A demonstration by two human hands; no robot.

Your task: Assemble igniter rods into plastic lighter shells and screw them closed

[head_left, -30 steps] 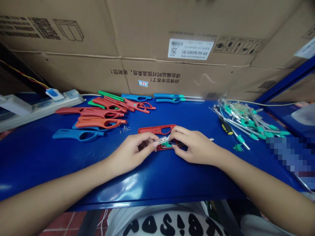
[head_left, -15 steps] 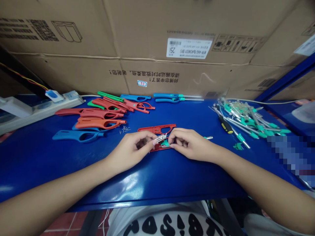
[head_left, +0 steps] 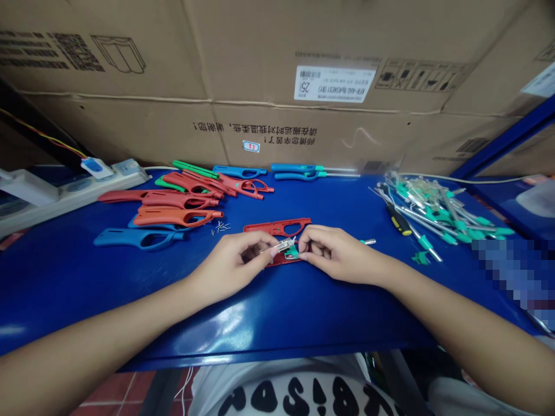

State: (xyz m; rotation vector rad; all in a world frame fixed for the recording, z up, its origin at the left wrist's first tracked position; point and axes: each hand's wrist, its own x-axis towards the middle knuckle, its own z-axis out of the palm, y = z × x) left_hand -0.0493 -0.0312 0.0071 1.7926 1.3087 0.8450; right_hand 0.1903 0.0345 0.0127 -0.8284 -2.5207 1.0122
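A red plastic handle shell [head_left: 277, 227] lies on the blue table [head_left: 269, 312] in front of me. Over its near edge both hands meet on a small clear and metal part with a green tip [head_left: 287, 248]. My left hand [head_left: 236, 263] pinches the part's left end between thumb and fingers. My right hand [head_left: 332, 251] is curled, its fingertips closed on the part's green end. A thin metal rod [head_left: 367, 242] sticks out to the right from behind my right hand. Much of the shell is hidden by my fingers.
Red, blue and green handle shells [head_left: 173, 202] lie in a heap at the back left, with tiny screws [head_left: 220, 228] beside them. A pile of metal rods with green ends [head_left: 437, 211] and a black-and-yellow screwdriver [head_left: 398, 219] sit at right. Cardboard boxes [head_left: 277, 86] wall the back; a power strip [head_left: 65, 188] is at left.
My right hand has drawn in a little to the left and curled tighter on the part's green end. The left hand has barely moved.
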